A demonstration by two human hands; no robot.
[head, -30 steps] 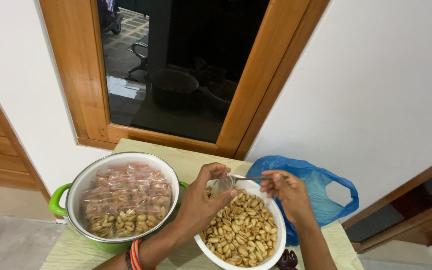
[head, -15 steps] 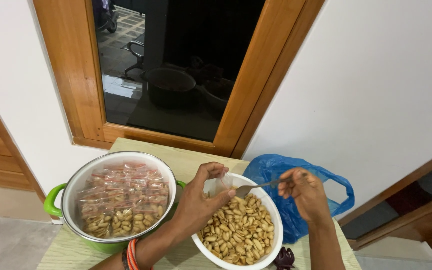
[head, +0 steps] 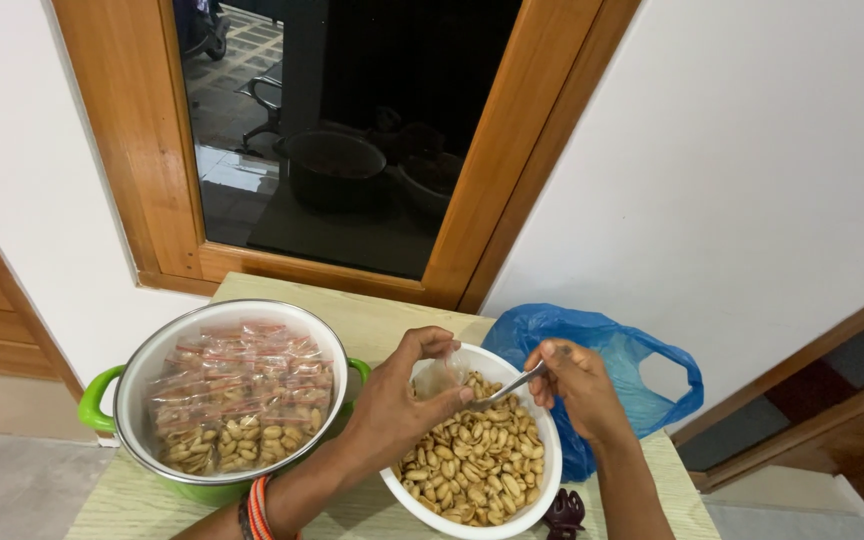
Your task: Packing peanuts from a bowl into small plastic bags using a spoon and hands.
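My left hand (head: 402,400) pinches a small clear plastic bag (head: 439,377) open over the far rim of a white bowl (head: 542,495) full of shelled peanuts (head: 472,462). My right hand (head: 574,385) grips a metal spoon (head: 508,387) whose tip points into the mouth of the bag. Left of the bowl stands a green-handled pot (head: 102,400) holding several filled small clear bags of peanuts (head: 242,395).
Both vessels rest on a small pale green table (head: 372,315) against a white wall under a wood-framed dark window (head: 352,130). A blue plastic bag (head: 602,350) lies behind the bowl at the right. A dark hair clip (head: 564,512) sits at the table's near edge.
The spoon in my right hand has dipped lower and come in toward the little bag. My left hand has kept the bag at the bowl's rim.
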